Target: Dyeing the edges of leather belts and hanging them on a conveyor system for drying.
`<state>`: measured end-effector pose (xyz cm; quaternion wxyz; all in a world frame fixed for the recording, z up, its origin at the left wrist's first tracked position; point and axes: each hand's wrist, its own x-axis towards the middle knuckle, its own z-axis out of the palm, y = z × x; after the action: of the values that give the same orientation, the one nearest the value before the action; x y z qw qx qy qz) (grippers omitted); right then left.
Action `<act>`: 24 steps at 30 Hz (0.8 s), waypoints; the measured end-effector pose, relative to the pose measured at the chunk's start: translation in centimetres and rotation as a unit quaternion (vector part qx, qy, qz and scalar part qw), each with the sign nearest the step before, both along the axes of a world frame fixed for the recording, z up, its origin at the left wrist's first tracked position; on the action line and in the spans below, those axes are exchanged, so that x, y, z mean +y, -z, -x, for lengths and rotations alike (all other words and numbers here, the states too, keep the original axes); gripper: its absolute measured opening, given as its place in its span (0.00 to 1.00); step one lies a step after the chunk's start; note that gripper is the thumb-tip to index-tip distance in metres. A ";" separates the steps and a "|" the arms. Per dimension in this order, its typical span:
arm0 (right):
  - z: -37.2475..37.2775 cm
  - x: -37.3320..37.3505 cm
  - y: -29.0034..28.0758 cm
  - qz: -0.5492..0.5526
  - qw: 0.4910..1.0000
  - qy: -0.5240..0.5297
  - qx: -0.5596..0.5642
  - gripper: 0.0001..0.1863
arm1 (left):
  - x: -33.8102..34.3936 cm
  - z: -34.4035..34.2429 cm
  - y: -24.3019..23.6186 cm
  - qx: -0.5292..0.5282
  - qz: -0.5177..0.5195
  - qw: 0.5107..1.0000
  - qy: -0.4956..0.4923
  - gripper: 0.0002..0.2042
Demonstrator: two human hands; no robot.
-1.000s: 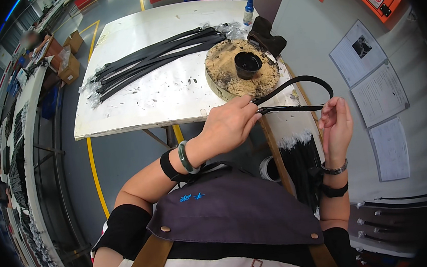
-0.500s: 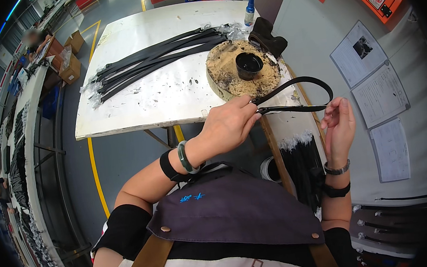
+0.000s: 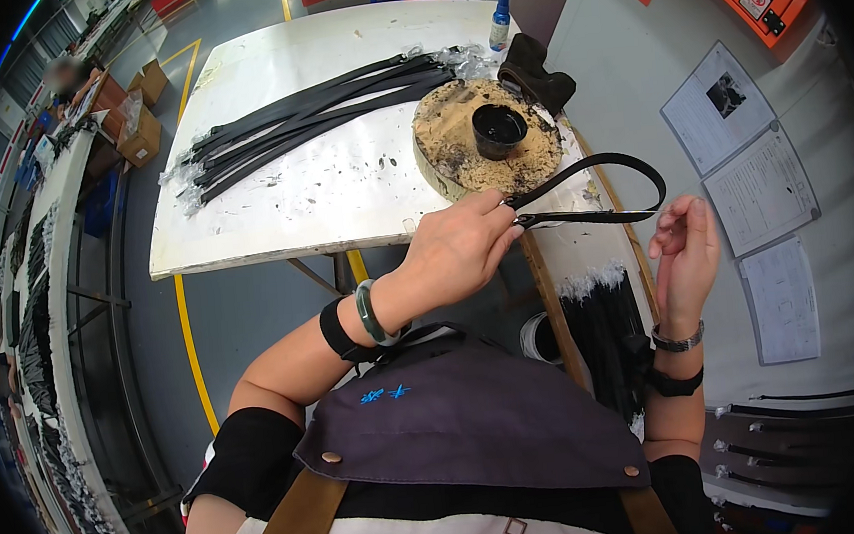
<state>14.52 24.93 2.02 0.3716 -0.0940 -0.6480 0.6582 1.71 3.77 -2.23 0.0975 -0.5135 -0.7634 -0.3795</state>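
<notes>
- The left hand (image 3: 461,249) is pinching a black strap (image 3: 584,217) at its left end.
- The right hand (image 3: 685,252) is hovering just right, its grip unclear.
- The black strap is looping rightward, nearer than the round block (image 3: 447,140).

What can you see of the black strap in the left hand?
The black strap is narrow and slightly glossy, resembling leather. It bends into a sideways loop, the left hand gripping both strands together, the rounded end towards the right hand. It is held up near the round tan block. Whether the right hand touches it is unclear.
</notes>
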 end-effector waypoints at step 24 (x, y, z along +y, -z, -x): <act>3.8 1.4 -2.7 -0.028 0.998 -0.036 0.040 0.14 | -1.2 0.4 2.4 -0.153 0.024 0.986 0.063 0.13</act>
<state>10.71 26.33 4.75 0.3762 -0.0339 -0.6534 0.6561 1.33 2.60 -4.61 -0.0569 -0.4981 -0.7444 -0.4411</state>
